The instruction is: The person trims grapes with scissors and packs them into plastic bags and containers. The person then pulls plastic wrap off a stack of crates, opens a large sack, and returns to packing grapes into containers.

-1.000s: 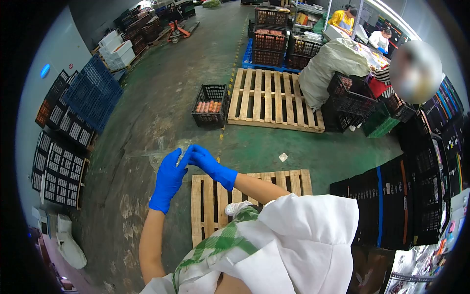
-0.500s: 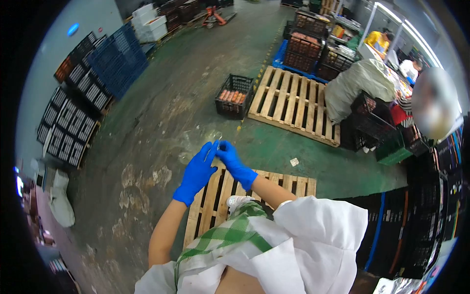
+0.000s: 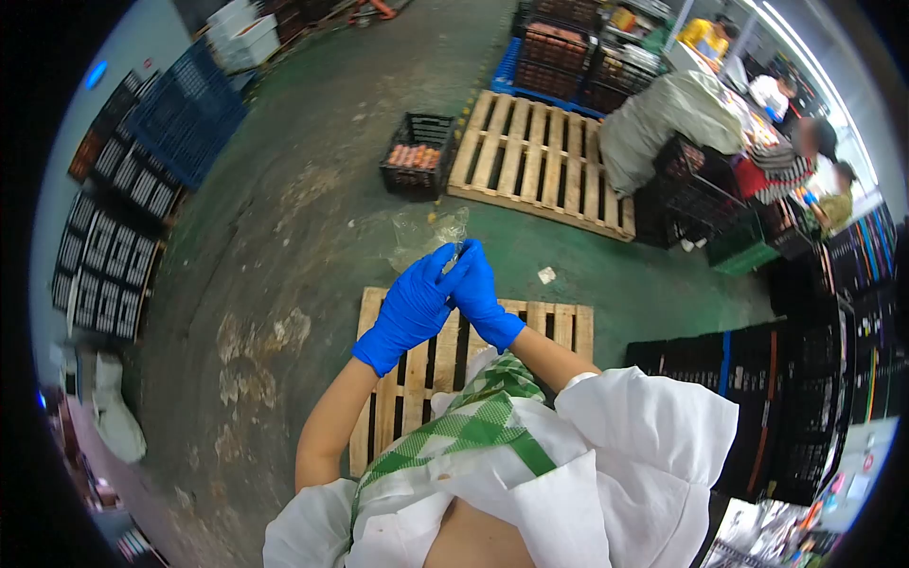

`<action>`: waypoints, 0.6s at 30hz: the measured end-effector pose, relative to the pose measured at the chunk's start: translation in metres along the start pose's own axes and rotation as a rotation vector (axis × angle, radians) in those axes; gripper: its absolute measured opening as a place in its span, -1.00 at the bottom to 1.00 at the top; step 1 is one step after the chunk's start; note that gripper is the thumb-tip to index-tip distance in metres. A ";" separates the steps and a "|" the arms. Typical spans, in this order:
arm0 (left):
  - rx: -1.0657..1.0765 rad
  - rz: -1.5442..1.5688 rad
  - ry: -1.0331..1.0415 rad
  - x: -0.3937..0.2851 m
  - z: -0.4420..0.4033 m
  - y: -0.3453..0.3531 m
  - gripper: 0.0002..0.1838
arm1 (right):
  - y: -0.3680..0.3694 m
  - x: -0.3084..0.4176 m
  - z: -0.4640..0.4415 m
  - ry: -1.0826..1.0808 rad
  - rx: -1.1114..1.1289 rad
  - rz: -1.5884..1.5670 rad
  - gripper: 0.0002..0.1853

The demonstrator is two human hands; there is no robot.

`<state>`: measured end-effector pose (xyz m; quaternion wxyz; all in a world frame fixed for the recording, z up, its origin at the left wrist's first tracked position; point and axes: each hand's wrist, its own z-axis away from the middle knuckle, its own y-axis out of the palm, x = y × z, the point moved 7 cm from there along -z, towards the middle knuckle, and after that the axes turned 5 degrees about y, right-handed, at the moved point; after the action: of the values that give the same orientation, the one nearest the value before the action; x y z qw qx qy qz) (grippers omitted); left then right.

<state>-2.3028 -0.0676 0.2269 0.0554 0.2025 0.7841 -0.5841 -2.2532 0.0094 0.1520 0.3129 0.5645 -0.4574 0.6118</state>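
My left hand (image 3: 412,308), in a blue glove, has its fingers closed on a clear plastic bag (image 3: 426,237). From the other side my right hand (image 3: 480,293), gloved in blue too, pinches the same bag. The two hands meet at the fingertips, and the thin, crumpled film spreads out beyond them. Part of the bag is hidden behind the fingers. Below the hands lies a wooden pallet (image 3: 417,364) on the floor, partly covered by my green checked apron (image 3: 464,431).
A black crate (image 3: 417,128) with reddish packs stands ahead beside another wooden pallet (image 3: 540,156). A large pale sack (image 3: 653,137) leans at the right. Black crates (image 3: 701,364) are stacked near my right side. Several people work at the far right.
My hands have come closer together and turned inward, and more of the clear bag shows beyond them. The camera view has shifted, so the crate and pallets appear further left.
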 end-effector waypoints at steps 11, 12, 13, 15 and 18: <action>-0.076 0.013 0.620 -0.123 -0.244 0.118 -0.48 | -0.323 -0.077 -0.088 0.029 -0.602 -0.114 -0.63; -0.022 0.058 0.591 -0.127 -0.268 0.132 -0.47 | -0.355 -0.084 -0.090 0.092 -0.676 0.018 -0.62; 0.031 0.104 0.558 -0.128 -0.290 0.145 -0.45 | -0.383 -0.086 -0.090 0.059 -0.725 0.028 -0.62; 0.086 0.198 0.460 -0.125 -0.331 0.169 -0.43 | -0.436 -0.097 -0.090 0.101 -0.834 0.068 -0.61; 0.110 0.333 0.271 -0.100 -0.359 0.215 -0.41 | -0.501 -0.099 -0.083 0.113 -1.007 0.188 -0.64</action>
<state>-2.0752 0.2945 0.1786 0.0340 0.4083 0.7072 -0.5761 -1.8195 0.2921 0.1632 0.5139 0.2666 -0.7262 0.3708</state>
